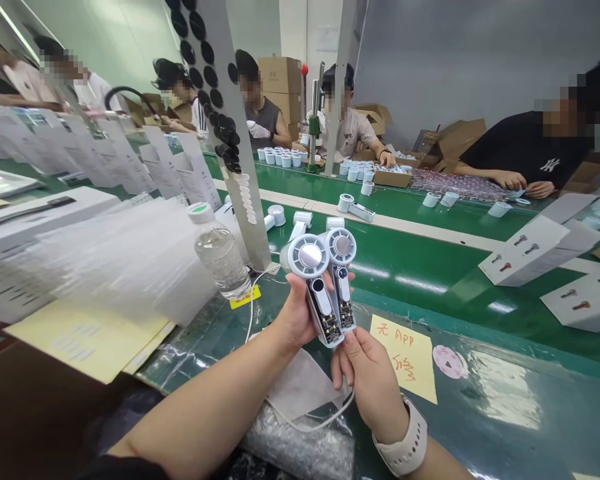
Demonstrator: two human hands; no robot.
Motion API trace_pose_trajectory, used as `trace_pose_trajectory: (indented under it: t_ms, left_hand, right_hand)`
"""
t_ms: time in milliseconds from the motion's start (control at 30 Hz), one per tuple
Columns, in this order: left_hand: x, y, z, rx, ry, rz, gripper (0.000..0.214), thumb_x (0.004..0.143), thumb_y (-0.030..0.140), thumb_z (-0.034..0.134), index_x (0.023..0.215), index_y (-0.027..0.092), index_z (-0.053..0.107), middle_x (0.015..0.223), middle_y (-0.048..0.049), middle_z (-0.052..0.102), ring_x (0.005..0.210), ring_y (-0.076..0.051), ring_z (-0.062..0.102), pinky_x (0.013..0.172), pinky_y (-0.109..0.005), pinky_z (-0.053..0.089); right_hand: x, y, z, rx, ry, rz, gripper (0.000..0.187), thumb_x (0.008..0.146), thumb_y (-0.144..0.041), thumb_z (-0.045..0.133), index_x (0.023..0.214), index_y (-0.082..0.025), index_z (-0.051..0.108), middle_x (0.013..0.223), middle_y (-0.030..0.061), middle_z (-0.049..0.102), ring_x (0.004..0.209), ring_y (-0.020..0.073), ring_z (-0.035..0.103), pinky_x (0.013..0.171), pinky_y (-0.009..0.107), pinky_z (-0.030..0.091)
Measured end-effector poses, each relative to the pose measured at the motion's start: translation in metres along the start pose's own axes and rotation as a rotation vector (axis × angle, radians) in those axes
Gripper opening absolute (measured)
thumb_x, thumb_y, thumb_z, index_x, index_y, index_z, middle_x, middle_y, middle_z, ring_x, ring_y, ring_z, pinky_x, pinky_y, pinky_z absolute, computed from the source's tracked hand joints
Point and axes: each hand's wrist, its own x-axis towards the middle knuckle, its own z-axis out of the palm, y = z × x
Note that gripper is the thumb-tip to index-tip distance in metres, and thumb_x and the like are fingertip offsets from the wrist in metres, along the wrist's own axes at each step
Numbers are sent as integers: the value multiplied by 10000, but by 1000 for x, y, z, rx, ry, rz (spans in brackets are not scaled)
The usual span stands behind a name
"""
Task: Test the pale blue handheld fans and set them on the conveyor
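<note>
Two white handheld fans with round grilles stand side by side, and their open bodies show dark circuit boards. The nearer fan [316,290] overlaps the farther fan [342,273]. My left hand [297,312] grips both from behind. My right hand [370,383], with a white watch [403,440] on its wrist, pinches their lower ends between thumb and fingers. A white cable [305,421] loops below my hands, and its connection to the fans is hidden. A sheet of white wrapping [300,390] and a bubble-wrap bag [300,445] lie beneath my hands.
A water bottle [220,250] stands left of my hands beside a metal upright [247,193]. A handwritten yellow note [404,357] lies on the green workbench [425,273]. Printed cards, stacked sheets and more fan parts surround it. Several co-workers [525,143] sit across the bench.
</note>
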Motion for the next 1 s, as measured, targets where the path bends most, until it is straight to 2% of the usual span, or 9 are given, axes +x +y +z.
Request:
trace_pose_trajectory:
  t_ms: [133,267,367,467,567,733,867,933,1000]
  left_hand:
    - [3,3,-3,-36,41,-22,681,499,829,698,640,167,624,880,-98,742,768,-248,702,644,-332,557]
    - [10,7,-7,-62,148,15,653,541,808,705,713,181,646,892,-75,743,871,-265,712,772,-365,565]
    - [12,9,-7,-59,179,56,629,565,794,707,676,181,624,916,-83,743,960,-280,698,827,-369,558]
    - [8,9,-3,-81,114,-12,621,569,781,716,652,173,619,1007,-94,733,991,-273,686,815,-341,564]
    - [3,9,1,-100,26,-101,626,564,772,726,650,161,620,1007,-93,724,936,-240,690,780,-318,573]
    - [2,8,-4,-98,-79,-173,621,588,755,723,666,147,623,955,-94,722,879,-252,699,757,-348,580]
    - [0,0,-8,-109,-164,-288,629,627,771,678,664,146,624,935,-96,723,829,-250,706,684,-324,566]
    - [-5,-9,-8,-98,-226,-410,644,639,787,653,672,144,630,878,-94,725,762,-224,703,655,-301,551]
    - [-12,-17,-8,-78,-281,-551,657,649,798,634,687,142,638,829,-96,727,725,-201,694,670,-291,541]
  right_hand:
    - [4,-8,-10,-151,-20,-73,450,894,-614,546,682,-218,523,641,10,611,626,169,560,644,311,453]
    - [7,-11,-23,-511,28,-245,387,937,-392,500,592,-220,474,968,95,636,946,258,585,836,406,467]
    - [6,0,-19,-890,119,-403,134,874,-219,540,891,-186,669,1277,178,558,1222,372,478,1027,580,374]
    - [4,13,-4,-1095,-31,-483,323,773,-120,647,1088,-178,690,1319,187,556,1258,409,444,1041,615,373]
    - [6,17,2,-1000,-191,-482,161,810,-98,617,820,-219,724,1132,122,656,1117,343,549,928,516,480]
    - [26,-1,-34,-561,142,-446,125,878,-226,572,820,-232,683,1000,90,681,985,296,607,897,496,468]
    - [31,-24,-63,-395,370,-484,166,918,-339,552,800,-233,603,1093,91,643,1060,279,590,937,493,452]
    - [28,-33,-66,-303,396,-540,181,904,-373,592,794,-232,616,1175,95,609,1129,277,564,951,475,461]
    - [25,-39,-66,-231,334,-524,186,871,-393,652,778,-233,632,1261,93,577,1106,272,580,829,412,537]
